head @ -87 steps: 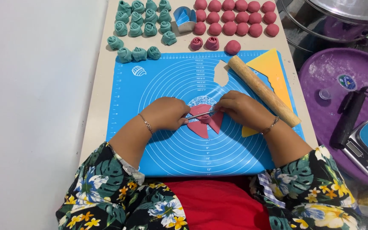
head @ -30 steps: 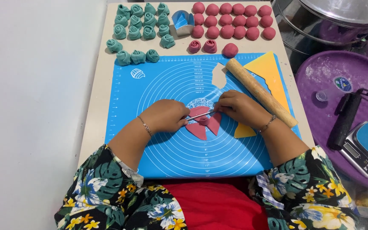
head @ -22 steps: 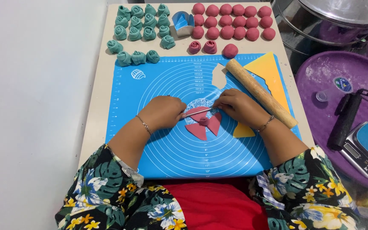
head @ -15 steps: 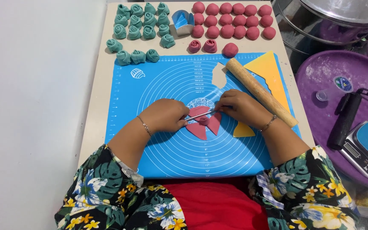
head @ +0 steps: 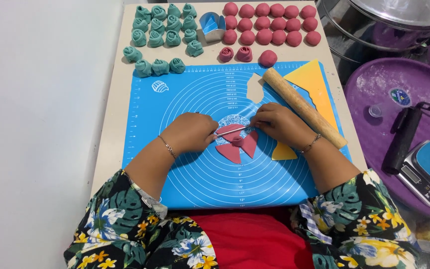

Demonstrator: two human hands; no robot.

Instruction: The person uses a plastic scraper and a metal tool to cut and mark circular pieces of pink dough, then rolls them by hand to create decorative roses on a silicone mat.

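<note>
Flat pieces of pink dough (head: 237, 145) lie in wedge shapes at the middle of the blue baking mat (head: 190, 164). My left hand (head: 191, 131) and my right hand (head: 276, 120) rest on either side of the dough and together hold a thin stick (head: 230, 131) pressed across it. Both hands are closed around the stick's ends, and the fingers hide part of the dough.
A wooden rolling pin (head: 303, 107) lies on a yellow scraper (head: 314, 84) to the right. Several teal dough roses (head: 161, 30) and pink dough balls (head: 269, 22) fill the table's far edge, beside a metal cutter (head: 212, 26). A purple tray (head: 374, 94) and scale (head: 429, 172) stand right.
The hands stay over the pink dough with the stick; it shifts slightly across the dough. Nothing else has moved.
</note>
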